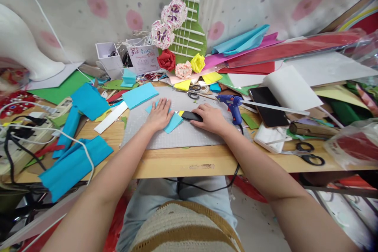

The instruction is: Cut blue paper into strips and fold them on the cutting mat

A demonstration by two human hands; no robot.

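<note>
My left hand lies flat with its fingers stretched out, pressing a blue piece of paper onto the grey cutting mat. In my right hand is a black and yellow utility knife, gripped from above. Its tip points left and reaches the paper's right part, close to my left fingers. Another folded blue paper rests at the mat's upper left. A blue glue gun lies just beyond my right hand, with a long white glue stick in its back.
A green paper guitar with paper flowers stands at the back. To the right are a phone and black-handled scissors. Blue crepe paper, cables and a power strip crowd the left. Small scissors lie behind the mat.
</note>
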